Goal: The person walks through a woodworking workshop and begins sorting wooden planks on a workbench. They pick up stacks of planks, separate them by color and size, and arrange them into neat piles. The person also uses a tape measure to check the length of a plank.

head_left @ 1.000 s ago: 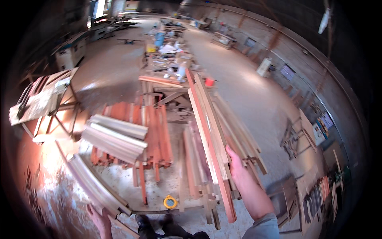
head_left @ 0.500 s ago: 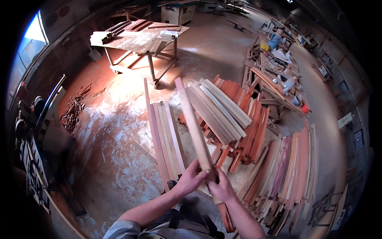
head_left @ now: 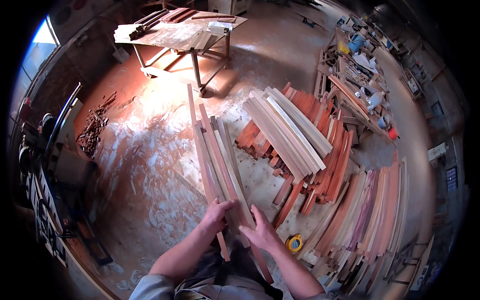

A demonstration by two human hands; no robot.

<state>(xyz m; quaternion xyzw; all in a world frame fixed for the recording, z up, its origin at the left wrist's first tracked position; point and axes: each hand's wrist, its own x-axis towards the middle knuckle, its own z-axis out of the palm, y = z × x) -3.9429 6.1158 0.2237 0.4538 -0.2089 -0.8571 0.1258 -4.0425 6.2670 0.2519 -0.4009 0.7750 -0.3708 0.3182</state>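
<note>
A small bundle of long wooden strips (head_left: 220, 170) lies in front of me, running away toward the table, with uneven ends. My left hand (head_left: 216, 215) grips it from the left side, thumb across the top. From the other side my right hand (head_left: 261, 231) presses on the strips, its thumb toward me and fingers along the edge. The undersides of the strips and some fingertips are hidden. Right of the bundle, several pale boards (head_left: 285, 135) rest on a stack of reddish wood pieces (head_left: 342, 160).
A yellow tape measure (head_left: 294, 243) lies near my right forearm. More boards (head_left: 362, 210) are lined up at the right. Ahead stands a wheeled wooden table (head_left: 172, 37) with strips on it. A cluttered bench (head_left: 360, 80) is at far right, machinery (head_left: 60, 165) at left.
The single strip I held over the stack has moved left onto the other strips, and both hands now grip that bundle. The tape measure has come into sight.
</note>
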